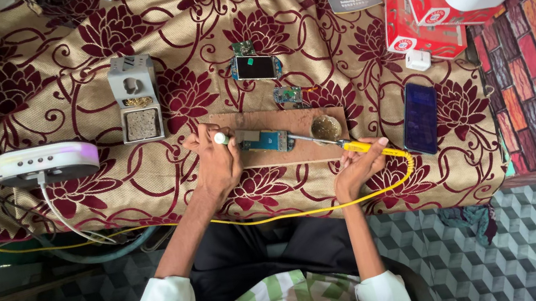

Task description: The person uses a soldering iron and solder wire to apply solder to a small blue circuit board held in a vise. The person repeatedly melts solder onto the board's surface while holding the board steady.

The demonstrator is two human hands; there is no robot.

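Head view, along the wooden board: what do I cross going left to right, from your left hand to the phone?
Left hand → blue circuit board → round tin → yellow soldering iron in right hand → dark phone.

I see my right hand (357,168) gripping a yellow soldering iron (336,143), its tip touching the blue circuit board (268,142) on the brown work board (292,120). My left hand (215,163) pins that circuit board's left end. A dark phone (420,118) lies right of the work board.
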